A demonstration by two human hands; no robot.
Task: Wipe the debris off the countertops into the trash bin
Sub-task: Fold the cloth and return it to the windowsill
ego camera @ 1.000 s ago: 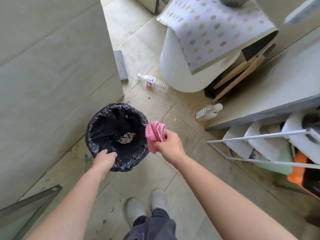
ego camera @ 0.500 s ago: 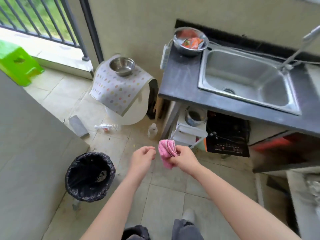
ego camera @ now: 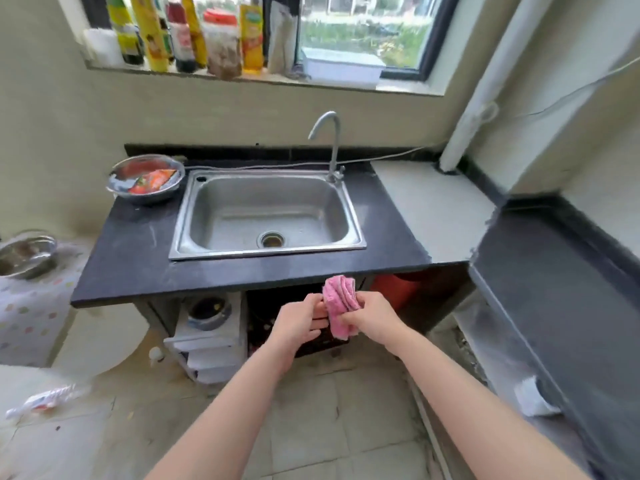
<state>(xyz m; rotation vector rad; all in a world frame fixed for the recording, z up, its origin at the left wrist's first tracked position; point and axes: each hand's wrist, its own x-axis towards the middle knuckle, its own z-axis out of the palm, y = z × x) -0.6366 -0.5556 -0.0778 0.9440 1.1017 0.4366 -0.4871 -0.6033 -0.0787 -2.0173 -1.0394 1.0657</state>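
A folded pink cloth (ego camera: 340, 304) is held in front of the dark countertop's (ego camera: 128, 258) front edge, just below it. My right hand (ego camera: 372, 318) grips the cloth from the right. My left hand (ego camera: 300, 322) touches the cloth's left side with its fingers curled against it. A steel sink (ego camera: 266, 213) with a curved tap (ego camera: 329, 143) is set into the countertop. The trash bin is out of view.
A metal bowl (ego camera: 145, 178) with red packets stands on the counter's left end. A second dark counter (ego camera: 568, 306) runs along the right. Bottles (ego camera: 180, 32) line the windowsill. A plastic bottle (ego camera: 45, 400) lies on the floor at the left. Another metal bowl (ego camera: 24, 254) sits on a dotted cloth.
The view has swung up from the black trash bin on the floor to the sink counter. My left hand left the bin's rim and came onto the pink cloth.
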